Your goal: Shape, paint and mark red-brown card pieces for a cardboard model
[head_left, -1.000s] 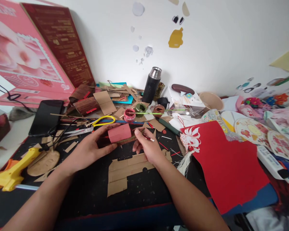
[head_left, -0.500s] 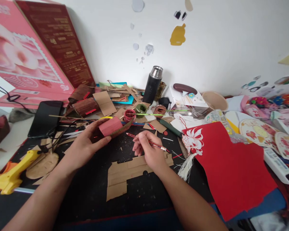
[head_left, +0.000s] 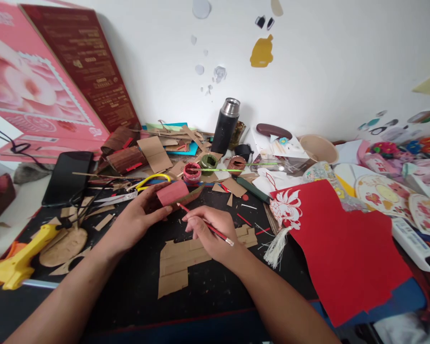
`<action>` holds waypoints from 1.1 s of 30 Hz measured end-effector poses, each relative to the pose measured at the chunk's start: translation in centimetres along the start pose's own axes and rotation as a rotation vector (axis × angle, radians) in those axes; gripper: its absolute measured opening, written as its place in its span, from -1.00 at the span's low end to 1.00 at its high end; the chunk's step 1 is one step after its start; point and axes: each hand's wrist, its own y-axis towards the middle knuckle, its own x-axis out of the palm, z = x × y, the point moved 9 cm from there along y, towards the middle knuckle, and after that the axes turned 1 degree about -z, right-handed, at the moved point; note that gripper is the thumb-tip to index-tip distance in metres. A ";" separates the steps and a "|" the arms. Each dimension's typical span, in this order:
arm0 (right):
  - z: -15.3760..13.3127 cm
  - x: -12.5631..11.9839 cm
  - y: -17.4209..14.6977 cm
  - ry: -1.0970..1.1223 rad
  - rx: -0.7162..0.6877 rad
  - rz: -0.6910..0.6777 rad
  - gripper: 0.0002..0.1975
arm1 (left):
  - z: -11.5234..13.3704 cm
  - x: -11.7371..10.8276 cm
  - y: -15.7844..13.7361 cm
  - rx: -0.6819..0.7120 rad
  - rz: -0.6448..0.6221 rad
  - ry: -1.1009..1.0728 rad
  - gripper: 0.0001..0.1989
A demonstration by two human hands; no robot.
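My left hand is closed around a pink-painted cardboard piece with a curved top. A brownish-green flap sticks out from its right side. In my right hand a red pencil is pinched like a writing tool, its tip at the near edge of the pink piece; whether they touch I cannot tell. Beneath my right hand lies a flat cut cardboard sheet. Just behind the pink piece stands an open jar of red paint, beside a jar of green paint.
Yellow-handled scissors and a black phone lie to the left, near a yellow glue gun. A black thermos stands at the back. Red paper with a white tassel covers the right side.
My left hand has moved slightly right with the pink piece. My right hand has shifted left, bringing the pencil tip to that piece. The yellow scissors now show more.
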 end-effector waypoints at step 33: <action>-0.4 0.5 0.0 -0.126 -0.031 -0.051 -0.66 | 0.4 0.9 -0.5 0.008 -0.046 -0.019 -0.14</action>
